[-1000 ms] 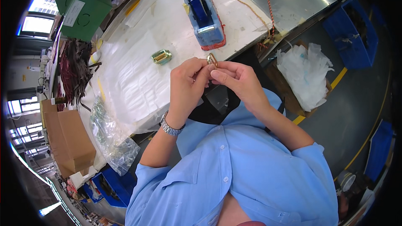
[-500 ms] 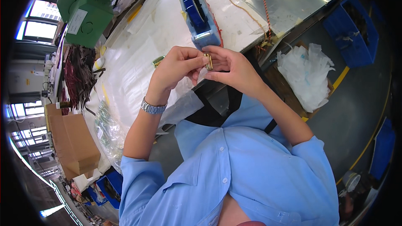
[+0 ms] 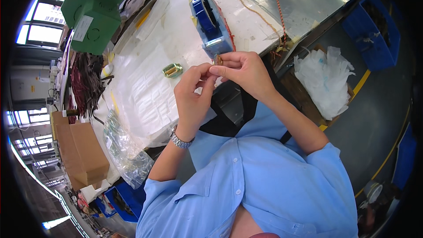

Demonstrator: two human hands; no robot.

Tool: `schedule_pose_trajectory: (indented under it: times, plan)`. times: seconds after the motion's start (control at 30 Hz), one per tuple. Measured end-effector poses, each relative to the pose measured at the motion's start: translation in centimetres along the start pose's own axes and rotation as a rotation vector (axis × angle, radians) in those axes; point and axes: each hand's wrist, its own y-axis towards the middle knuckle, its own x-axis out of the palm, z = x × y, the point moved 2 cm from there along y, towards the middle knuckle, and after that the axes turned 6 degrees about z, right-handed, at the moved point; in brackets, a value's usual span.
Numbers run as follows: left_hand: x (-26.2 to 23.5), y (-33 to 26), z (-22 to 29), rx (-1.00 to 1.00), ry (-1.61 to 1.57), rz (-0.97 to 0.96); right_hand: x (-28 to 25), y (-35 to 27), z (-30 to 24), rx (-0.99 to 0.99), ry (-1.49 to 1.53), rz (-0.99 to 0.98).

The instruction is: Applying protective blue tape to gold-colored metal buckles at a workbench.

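Observation:
Just in front of the tape dispenser, my two hands meet at the table's edge. Between the fingers of my right hand [image 3: 252,76] is a small gold-coloured metal buckle [image 3: 217,60], partly covered by the fingertips. My left hand [image 3: 193,91], with a metal watch at its wrist, has its fingers pinched together against the right thumb. What they hold, if anything, is hidden. On the white table left of the hands lies a bundle of shiny gold-green metal pieces [image 3: 172,70]. The blue tape dispenser [image 3: 219,44] carries a roll of dark blue tape.
A green machine [image 3: 99,22] stands at the far left of the white table [image 3: 145,83]. Dark strips [image 3: 86,79], a clear plastic bag [image 3: 125,150] and a cardboard box [image 3: 81,150] are on the left. White plastic bags [image 3: 324,83] and a blue bin [image 3: 374,35] are on the right.
My left hand has drawn down and turned, its fingers now pinched by the right thumb. The gold-green bundle is uncovered. The clear film under the hands has gone from sight.

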Motion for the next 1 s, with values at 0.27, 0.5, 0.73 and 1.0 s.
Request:
schedule_pose_trajectory:
  times: [0.27,0.5,0.73,1.0]
  plan:
    - [1.9,-0.1,-0.9,0.270,0.155,0.155,0.4,0.1,0.2,0.055,0.074,0.068]
    - [2.2,-0.1,-1.5,0.334,0.143,0.213,0.8,0.0,0.6,0.087,0.165,0.070]
    - [1.9,0.1,-2.2,0.313,0.154,0.202,0.5,1.1,0.1,-0.005,0.116,0.004]
    - [3.1,-0.6,-1.6,-0.065,-0.046,-0.005,0.0,-1.1,3.0,0.250,0.237,0.140]
